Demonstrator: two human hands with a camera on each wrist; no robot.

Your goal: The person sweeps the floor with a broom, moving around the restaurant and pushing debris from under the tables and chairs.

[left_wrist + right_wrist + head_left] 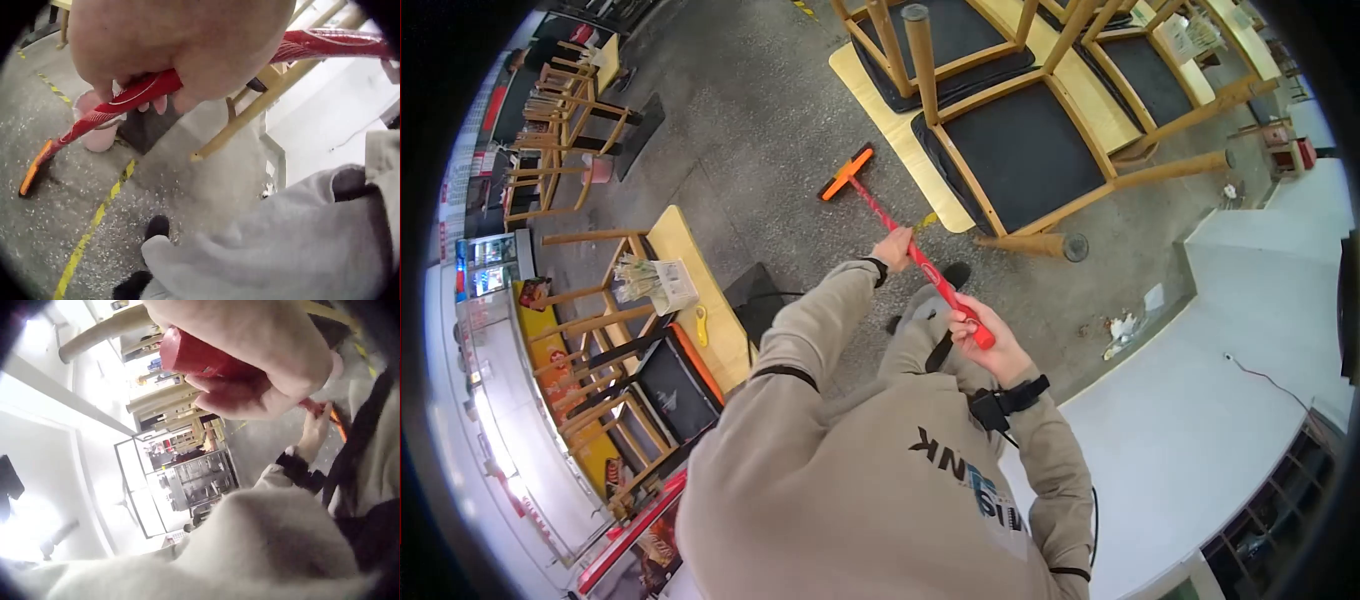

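- Head view: I see the left hand (892,250) gripping a red pole (934,275) midway, the right hand (988,338) gripping near its upper end; the orange crosspiece (838,182) rests on the floor (740,130), near a bench (878,100) carrying upturned chairs (1020,155).
- Left wrist: fingers (160,105) curl round the pole; a pink bucket (97,134) stands beyond.
- Right wrist: that hand's fingers wrap the pole, its blunt end jutting out.

Beige sweatshirt (830,500) with black-and-blue lettering (980,483) at the head view's five o'clock, black wristband (1029,392), grey trousers (262,244), dark shoes (157,226).
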